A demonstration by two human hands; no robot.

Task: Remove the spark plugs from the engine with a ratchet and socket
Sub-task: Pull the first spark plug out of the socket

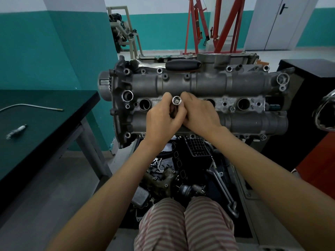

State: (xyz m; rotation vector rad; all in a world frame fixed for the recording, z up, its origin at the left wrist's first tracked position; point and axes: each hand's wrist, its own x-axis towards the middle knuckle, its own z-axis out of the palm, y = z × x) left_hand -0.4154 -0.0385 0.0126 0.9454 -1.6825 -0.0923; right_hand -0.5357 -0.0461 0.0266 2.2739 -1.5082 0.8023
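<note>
While both hands meet over the middle of the engine (199, 84), the step in hand seems to be the work at the second spark plug well counted from the engine's left end. The left hand (163, 118) and the right hand (199, 113) hold a socket (177, 101) between them; its open end faces up toward the camera, and it stands just above the row of wells. The fingers of both hands are curled and clamped on the socket and on whatever is below it, but the lower part is hidden, so I cannot tell if a plug or an extension sits inside. One spark plug (16, 131) already lies on the table (54, 124) at the left of the engine, well apart from it, near a thin bent metal rod (32, 106). The well (144, 104) nearest the engine's left end looks empty, and two more wells (243, 104) open to the right of the hands; whether plugs remain in them is too dark to see. I cannot pick out a ratchet for certain; a dark handle (183, 65) rests on the far side of the engine. In my judgement the task is in an early part. The next move calls for lifting the socket straight out of the well, without tilting, so that a plug does not drop back.
</note>
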